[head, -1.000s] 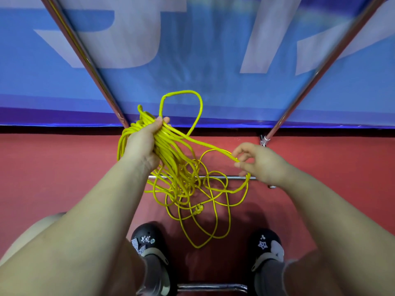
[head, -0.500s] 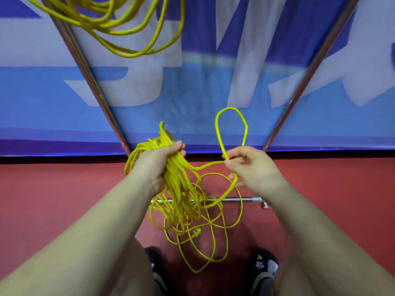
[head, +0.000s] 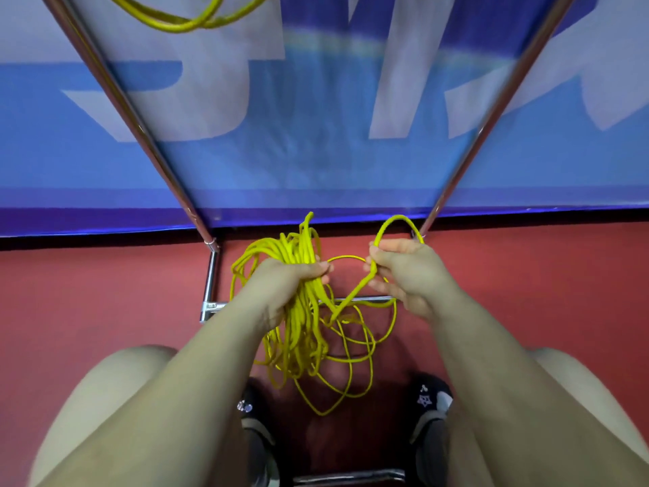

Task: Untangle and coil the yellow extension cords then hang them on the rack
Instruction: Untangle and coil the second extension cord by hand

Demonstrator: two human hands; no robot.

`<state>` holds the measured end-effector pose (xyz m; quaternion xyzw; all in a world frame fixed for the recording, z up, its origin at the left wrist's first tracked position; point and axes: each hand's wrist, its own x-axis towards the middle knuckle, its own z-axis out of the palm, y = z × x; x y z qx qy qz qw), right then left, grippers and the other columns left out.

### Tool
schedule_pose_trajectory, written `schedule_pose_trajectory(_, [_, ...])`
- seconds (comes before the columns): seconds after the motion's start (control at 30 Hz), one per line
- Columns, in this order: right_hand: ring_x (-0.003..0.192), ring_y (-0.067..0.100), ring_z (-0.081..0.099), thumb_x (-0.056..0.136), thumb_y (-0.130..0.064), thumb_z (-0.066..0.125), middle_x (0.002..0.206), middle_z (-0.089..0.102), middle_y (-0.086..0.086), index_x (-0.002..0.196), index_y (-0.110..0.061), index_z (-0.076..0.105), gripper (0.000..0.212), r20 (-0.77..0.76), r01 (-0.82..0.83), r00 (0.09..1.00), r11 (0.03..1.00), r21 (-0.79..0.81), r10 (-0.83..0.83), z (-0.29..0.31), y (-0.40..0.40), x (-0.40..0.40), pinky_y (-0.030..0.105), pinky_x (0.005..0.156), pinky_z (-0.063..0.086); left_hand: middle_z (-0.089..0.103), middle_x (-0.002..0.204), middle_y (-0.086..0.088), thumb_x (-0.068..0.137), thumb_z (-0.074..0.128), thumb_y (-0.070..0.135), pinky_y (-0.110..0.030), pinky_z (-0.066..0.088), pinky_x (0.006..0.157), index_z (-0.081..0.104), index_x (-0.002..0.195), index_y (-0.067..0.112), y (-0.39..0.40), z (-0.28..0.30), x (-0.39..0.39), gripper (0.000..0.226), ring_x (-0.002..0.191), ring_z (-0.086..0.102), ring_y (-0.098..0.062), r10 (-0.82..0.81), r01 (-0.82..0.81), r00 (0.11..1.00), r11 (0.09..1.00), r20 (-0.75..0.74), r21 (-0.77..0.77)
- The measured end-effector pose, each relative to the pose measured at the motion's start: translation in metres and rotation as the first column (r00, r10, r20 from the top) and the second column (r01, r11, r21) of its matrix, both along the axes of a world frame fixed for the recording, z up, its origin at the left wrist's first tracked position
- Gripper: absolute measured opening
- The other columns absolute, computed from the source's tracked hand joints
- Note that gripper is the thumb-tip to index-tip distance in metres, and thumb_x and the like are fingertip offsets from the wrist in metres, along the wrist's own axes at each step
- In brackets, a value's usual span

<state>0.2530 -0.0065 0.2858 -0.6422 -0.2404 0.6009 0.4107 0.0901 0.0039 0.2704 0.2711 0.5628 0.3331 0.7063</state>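
Right hand (head: 404, 272) nearer cord bundle (head: 298, 311), loop smaller

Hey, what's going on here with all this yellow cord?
A person stands at a metal rack sorting a tangled yellow extension cord. The left hand grips the gathered bundle of loops, while the right hand pinches a single loop raised beside it. Loose strands hang in a tangle toward the red floor. Another yellow cord hangs at the top of the view, what holds it being out of frame.
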Motion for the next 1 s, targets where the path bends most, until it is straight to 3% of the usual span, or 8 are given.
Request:
schedule_pose_trajectory(0.13, [0.065, 0.014, 0.058, 0.092, -0.004, 0.054, 0.071, 0.056, 0.005, 0.086, -0.011, 0.049, 0.011, -0.207, 0.058, 0.975, 0.994, -0.087, -0.075, -0.002, 0.009, 0.0, 0.022, 0.049, 0.053, 0.073, 0.072, -0.008, 0.08, 0.067, 0.003, -0.037, 0.058, 0.069, 0.076, 0.06, 0.013, -0.001, -0.009, 0.002, 0.024, 0.065, 0.068, -0.016, -0.093, 0.097, 0.994, 0.993, -0.062, 0.064])
schedule_pose_trajectory(0.33, [0.045, 0.012, 0.064, 0.089, 0.003, 0.054, 0.07, 0.058, 0.01, 0.09, -0.006, 0.048, 0.011, -0.348, 0.189, 0.91, 0.973, -0.132, -0.224, -0.01, 0.017, -0.006, 0.026, 0.045, 0.055, 0.068, 0.066, -0.003, 0.08, 0.068, 0.002, -0.03, 0.056, 0.059, 0.066, 0.075, 0.014, -0.005, -0.017, 0.006, 0.013, 0.058, 0.065, -0.018, -0.197, 0.227, 0.965, 0.957, -0.171, 0.179])
schedule_pose_trajectory(0.5, [0.078, 0.021, 0.06, 0.093, 0.005, 0.045, 0.079, 0.056, 0.011, 0.097, 0.001, 0.051, 0.008, -0.409, 0.205, 0.878, 0.968, -0.148, -0.249, -0.008, 0.024, -0.012, 0.033, 0.077, 0.05, 0.072, 0.085, -0.009, 0.078, 0.07, 0.002, -0.036, 0.058, 0.074, 0.069, 0.087, 0.014, -0.01, -0.026, 0.007, 0.016, 0.074, 0.069, -0.023, -0.227, 0.246, 0.965, 0.956, -0.132, 0.16])
schedule_pose_trajectory(0.63, [0.099, 0.027, 0.058, 0.094, 0.007, 0.041, 0.097, 0.059, 0.014, 0.129, 0.004, 0.042, 0.035, -0.463, 0.118, 0.877, 0.992, -0.048, -0.127, -0.008, 0.024, -0.023, 0.032, 0.066, 0.058, 0.072, 0.08, -0.014, 0.075, 0.072, 0.001, -0.039, 0.057, 0.073, 0.071, 0.078, 0.009, -0.009, -0.032, 0.005, 0.009, 0.069, 0.068, -0.024, -0.096, 0.102, 0.992, 0.992, -0.076, 0.078])
schedule_pose_trajectory(0.73, [0.103, 0.02, 0.059, 0.091, -0.002, 0.053, 0.11, 0.06, 0.008, 0.127, -0.004, 0.05, 0.036, -0.063, -0.043, 0.997, 0.995, 0.095, 0.049, -0.016, 0.024, -0.022, 0.031, 0.075, 0.055, 0.071, 0.069, -0.011, 0.078, 0.068, 0.0, -0.034, 0.059, 0.061, 0.07, 0.076, 0.001, -0.004, -0.029, 0.001, 0.003, 0.057, 0.068, -0.018, 0.042, -0.041, 0.999, 0.999, 0.02, -0.03])
schedule_pose_trajectory(0.83, [0.068, 0.002, 0.059, 0.085, -0.011, 0.064, 0.076, 0.063, -0.009, 0.088, -0.022, 0.064, 0.011, 0.494, -0.375, 0.84, 0.899, 0.226, 0.226, -0.027, 0.018, -0.022, 0.03, 0.071, 0.05, 0.069, 0.062, -0.009, 0.081, 0.066, 0.002, -0.031, 0.058, 0.056, 0.069, 0.073, 0.0, 0.001, -0.029, -0.007, 0.009, 0.052, 0.066, -0.016, 0.127, -0.124, 0.991, 0.99, 0.045, -0.067])
schedule_pose_trajectory(0.9, [0.058, -0.001, 0.054, 0.082, -0.015, 0.068, 0.065, 0.059, -0.012, 0.071, -0.028, 0.061, 0.019, 0.564, -0.509, 0.754, 0.842, 0.179, 0.336, -0.033, 0.014, -0.024, 0.026, 0.066, 0.047, 0.069, 0.065, -0.01, 0.079, 0.066, 0.003, -0.031, 0.059, 0.057, 0.071, 0.069, 0.002, 0.003, -0.031, -0.013, 0.011, 0.055, 0.067, -0.018, 0.173, -0.166, 0.982, 0.982, 0.077, -0.087])
schedule_pose_trajectory(1.0, [0.059, 0.001, 0.054, 0.08, -0.018, 0.071, 0.064, 0.059, -0.011, 0.076, -0.024, 0.067, 0.009, 0.546, -0.587, 0.711, 0.802, 0.114, 0.443, -0.039, 0.01, -0.027, 0.029, 0.069, 0.048, 0.066, 0.074, -0.011, 0.067, 0.07, 0.01, -0.033, 0.057, 0.06, 0.071, 0.068, 0.007, 0.004, -0.034, -0.021, 0.003, 0.063, 0.065, -0.021, 0.202, -0.185, 0.967, 0.976, 0.158, -0.116])
